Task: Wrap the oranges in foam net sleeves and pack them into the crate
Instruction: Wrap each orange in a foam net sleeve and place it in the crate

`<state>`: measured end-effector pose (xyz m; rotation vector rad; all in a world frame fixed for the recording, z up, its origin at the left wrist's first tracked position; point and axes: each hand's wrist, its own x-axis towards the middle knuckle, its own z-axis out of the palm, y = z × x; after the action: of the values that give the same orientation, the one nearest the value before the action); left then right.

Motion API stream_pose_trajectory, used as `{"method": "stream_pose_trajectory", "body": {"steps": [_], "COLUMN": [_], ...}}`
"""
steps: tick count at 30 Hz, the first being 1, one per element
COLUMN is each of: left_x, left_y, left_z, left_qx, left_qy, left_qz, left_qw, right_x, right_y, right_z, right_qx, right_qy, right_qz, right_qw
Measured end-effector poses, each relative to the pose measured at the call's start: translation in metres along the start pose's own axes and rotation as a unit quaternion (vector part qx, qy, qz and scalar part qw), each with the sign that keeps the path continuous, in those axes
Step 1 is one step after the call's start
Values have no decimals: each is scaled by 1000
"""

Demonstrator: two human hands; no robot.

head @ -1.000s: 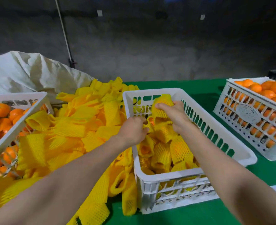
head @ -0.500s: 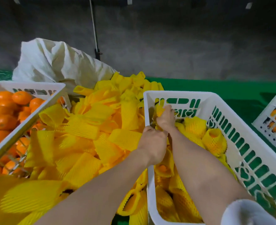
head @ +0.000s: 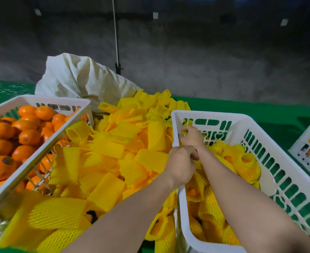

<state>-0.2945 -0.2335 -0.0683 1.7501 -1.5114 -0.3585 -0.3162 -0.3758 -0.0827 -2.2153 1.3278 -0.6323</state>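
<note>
Right hand (head: 191, 136), fingers curled, pinches a foam net sleeve (head: 184, 132) at the far-left corner inside the white packing crate (head: 210, 115), where wrapped oranges (head: 245, 165) lie. Left hand (head: 180, 167) sits curled over the crate's left rim; can't tell whether it holds anything. Loose sleeves (head: 114, 147) heap btwn that crate & a 2nd crate (head: 41, 99) of bare oranges (head: 28, 136) at left, on a green table (head: 260, 114).
</note>
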Motion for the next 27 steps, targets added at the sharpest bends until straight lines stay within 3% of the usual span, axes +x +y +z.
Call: {"method": "stream_pose_trajectory", "body": {"steps": [4, 8, 10, 11, 13, 14, 15, 16, 19, 21, 23, 27], "left_x": [-21, -40, -52, -61, -85, -98, -111, -122, -142, -146, -146, -146], "left_y": [-6, -34, -51, -59, -76, -83, -90, -96, -105, -106, -104, -95], "left_z": [-11, -54, -85, -101, -128, -139, -147, -154, -168, -175, -183, -198], "left_qx": [-66, -106, -127, -137, -153, -159, -164, -169, -187, -212, -260, -372], "left_qy": [100, 219, 262, 280, 302, 304, 304, 303, 293, 284, 264, 137], "left_qz": [18, -73, -104, -118, -145, -158, -173, -185, -212, -218, -215, -226], "left_qw": [993, 967, 951, 943, 930, 926, 923, 920, 913, 909, 904, 890], "right_x": [-24, -55, -68, -76, -89, -93, -95, -96, -95, -104, -124, -170], "right_y": [-43, -89, -106, -111, -112, -109, -107, -106, -117, -130, -144, -170], "right_z": [-17, -13, 3, 15, 34, 40, 43, 42, 31, 22, 17, 27], "right_qx": [51, 55, -35, -134, -346, -412, -438, -422, -222, -82, 68, 328], "right_qy": [73, 63, -36, -122, -286, -324, -332, -316, -171, -55, 3, -32], "right_qz": [-81, -173, -215, -227, -196, -168, -138, -111, -101, -134, -152, -96], "right_qw": [993, 981, 975, 957, 872, 835, 824, 842, 954, 986, 986, 939]}}
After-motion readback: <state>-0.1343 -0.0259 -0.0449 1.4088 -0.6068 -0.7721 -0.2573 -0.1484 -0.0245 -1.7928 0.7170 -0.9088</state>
